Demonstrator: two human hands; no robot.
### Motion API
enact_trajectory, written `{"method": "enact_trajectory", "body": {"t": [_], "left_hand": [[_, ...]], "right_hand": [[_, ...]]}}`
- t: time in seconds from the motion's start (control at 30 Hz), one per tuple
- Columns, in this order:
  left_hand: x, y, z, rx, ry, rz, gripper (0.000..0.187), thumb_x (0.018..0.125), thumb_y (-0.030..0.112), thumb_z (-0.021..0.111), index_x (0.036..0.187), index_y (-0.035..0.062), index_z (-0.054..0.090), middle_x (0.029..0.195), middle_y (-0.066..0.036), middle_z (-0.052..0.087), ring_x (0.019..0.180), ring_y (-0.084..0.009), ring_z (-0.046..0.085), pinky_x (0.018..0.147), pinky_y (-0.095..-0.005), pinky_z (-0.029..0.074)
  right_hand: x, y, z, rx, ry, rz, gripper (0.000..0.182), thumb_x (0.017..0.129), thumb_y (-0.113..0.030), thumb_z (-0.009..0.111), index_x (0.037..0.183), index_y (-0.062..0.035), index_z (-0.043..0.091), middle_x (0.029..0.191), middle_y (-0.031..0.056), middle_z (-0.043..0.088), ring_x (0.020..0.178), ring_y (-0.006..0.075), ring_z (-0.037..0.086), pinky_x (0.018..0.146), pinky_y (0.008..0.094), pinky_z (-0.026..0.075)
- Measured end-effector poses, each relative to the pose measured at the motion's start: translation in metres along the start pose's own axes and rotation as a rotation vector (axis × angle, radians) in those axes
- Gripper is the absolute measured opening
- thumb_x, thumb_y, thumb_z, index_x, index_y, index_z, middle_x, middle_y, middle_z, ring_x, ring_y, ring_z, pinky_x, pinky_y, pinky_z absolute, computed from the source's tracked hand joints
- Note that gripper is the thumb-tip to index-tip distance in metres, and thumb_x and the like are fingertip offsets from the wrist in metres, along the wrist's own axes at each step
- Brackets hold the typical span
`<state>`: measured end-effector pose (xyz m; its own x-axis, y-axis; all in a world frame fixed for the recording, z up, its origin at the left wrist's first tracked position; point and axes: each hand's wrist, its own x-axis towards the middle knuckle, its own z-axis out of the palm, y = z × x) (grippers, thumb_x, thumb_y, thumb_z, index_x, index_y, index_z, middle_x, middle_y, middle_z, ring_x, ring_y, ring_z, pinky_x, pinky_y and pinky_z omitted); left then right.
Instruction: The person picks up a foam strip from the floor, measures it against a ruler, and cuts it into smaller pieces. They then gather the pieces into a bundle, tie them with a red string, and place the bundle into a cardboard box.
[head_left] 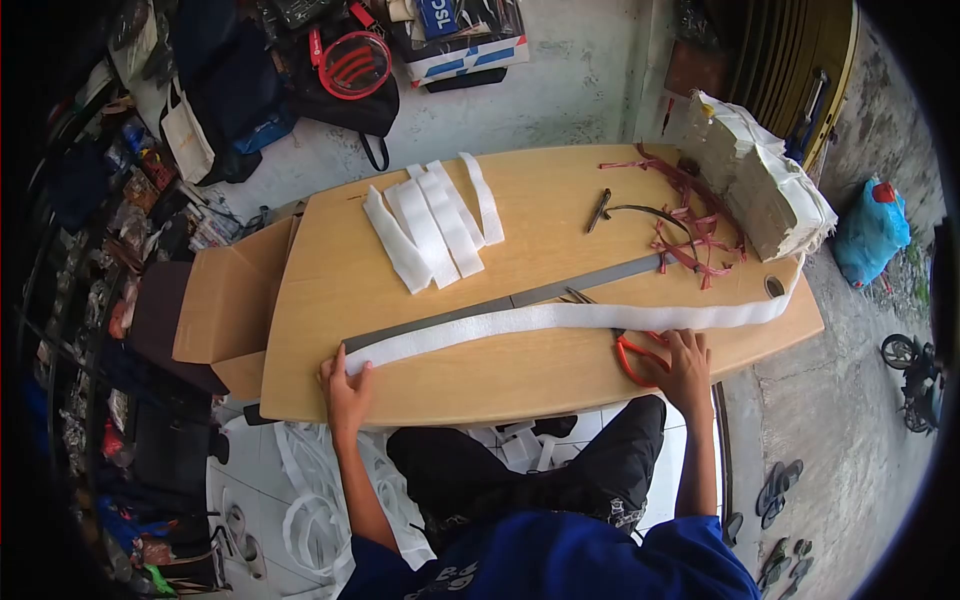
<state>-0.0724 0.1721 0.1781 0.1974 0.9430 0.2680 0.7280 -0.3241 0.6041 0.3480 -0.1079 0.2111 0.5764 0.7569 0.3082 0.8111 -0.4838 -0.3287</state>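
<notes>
White, curving, ribbon-like strip [540, 316] beside straight grey bar [620, 272].

1. One end of a long white strip [520, 321] is being held by the left hand [346, 388], beside a grey bar [420, 325].
2. Orange-handled scissors [626, 368] are being partly covered by the strip, right at the right hand [686, 372].
3. Shorter white pieces [428, 240], red strands [712, 200] and a white bundle [765, 190] are being supported by the wooden surface [560, 190].

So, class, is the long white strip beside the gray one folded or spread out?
Spread out: the long white strip runs unfolded from the left hand toward the table's right end.
</notes>
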Motion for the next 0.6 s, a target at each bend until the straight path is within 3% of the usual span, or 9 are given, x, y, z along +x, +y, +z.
{"method": "enact_trajectory", "body": {"t": [0.1,0.17,0.23,0.37,0.43,0.5,0.53,0.6], "left_hand": [[0.000,-0.002,0.007,0.197,0.076,0.090,0.058,0.087,0.029,0.063,0.134,-0.0020,0.049,0.129,-0.021,0.046,0.122,-0.0369,0.040,0.105,-0.0454,0.032],[-0.002,0.003,0.009,0.245,0.068,0.079,0.058,0.087,0.030,0.062,0.134,-0.0013,0.050,0.130,-0.018,0.045,0.123,-0.0363,0.039,0.105,-0.0464,0.031],[-0.002,0.005,0.010,0.294,0.061,0.068,0.057,0.087,0.031,0.060,0.134,-0.0006,0.050,0.132,-0.016,0.045,0.125,-0.0357,0.038,0.105,-0.0474,0.029],[-0.002,0.002,0.012,0.343,0.091,0.082,0.057,0.087,0.032,0.060,0.133,0.0006,0.051,0.131,-0.014,0.045,0.122,-0.0345,0.039,0.104,-0.0482,0.029],[-0.003,0.004,0.010,0.349,0.093,0.076,0.057,0.087,0.031,0.060,0.133,0.0006,0.051,0.131,-0.014,0.045,0.121,-0.0344,0.039,0.104,-0.0481,0.030],[-0.003,0.007,0.008,0.324,0.061,0.057,0.056,0.086,0.031,0.061,0.133,0.0003,0.052,0.129,-0.013,0.045,0.120,-0.0340,0.039,0.103,-0.0478,0.030],[-0.003,0.007,0.009,0.322,0.060,0.052,0.056,0.086,0.031,0.061,0.133,0.0003,0.052,0.129,-0.013,0.045,0.120,-0.0340,0.039,0.103,-0.0478,0.030],[-0.002,0.006,0.009,0.318,0.068,0.058,0.056,0.086,0.030,0.061,0.132,-0.0001,0.052,0.129,-0.013,0.045,0.120,-0.0338,0.040,0.103,-0.0475,0.030]], "right_hand": [[0.015,0.009,-0.007,-0.024,-0.180,-0.071,0.045,0.074,-0.030,0.077,0.108,-0.0076,0.058,0.112,0.0112,0.060,0.110,0.0310,0.051,0.091,0.0435,0.040],[0.021,0.014,-0.004,-0.004,-0.152,-0.135,0.049,0.070,-0.034,0.077,0.102,-0.0033,0.057,0.103,0.0139,0.063,0.101,0.0335,0.057,0.086,0.0438,0.041],[0.028,0.011,-0.011,-0.083,-0.450,-0.073,0.058,0.068,-0.040,0.078,0.106,-0.0033,0.054,0.101,0.0152,0.064,0.093,0.0348,0.061,0.082,0.0450,0.045],[0.011,0.018,-0.007,-0.257,-0.305,-0.201,0.059,0.066,-0.037,0.075,0.105,0.0008,0.052,0.089,0.0164,0.064,0.084,0.0333,0.063,0.078,0.0456,0.046],[0.000,0.017,-0.020,-0.268,-0.312,-0.157,0.057,0.064,-0.031,0.074,0.105,0.0023,0.051,0.087,0.0161,0.063,0.083,0.0321,0.062,0.077,0.0449,0.045],[-0.013,0.030,-0.026,-0.242,-0.222,-0.257,0.055,0.060,-0.025,0.075,0.101,0.0016,0.050,0.086,0.0163,0.063,0.082,0.0330,0.062,0.075,0.0448,0.045],[-0.017,0.025,-0.035,-0.166,-0.255,-0.202,0.044,0.059,-0.014,0.073,0.095,-0.0013,0.050,0.084,0.0150,0.063,0.082,0.0339,0.062,0.075,0.0441,0.044],[-0.026,0.027,-0.036,-0.078,-0.190,-0.240,0.039,0.061,-0.010,0.073,0.092,-0.0022,0.049,0.082,0.0141,0.061,0.080,0.0344,0.061,0.076,0.0423,0.044]]}}
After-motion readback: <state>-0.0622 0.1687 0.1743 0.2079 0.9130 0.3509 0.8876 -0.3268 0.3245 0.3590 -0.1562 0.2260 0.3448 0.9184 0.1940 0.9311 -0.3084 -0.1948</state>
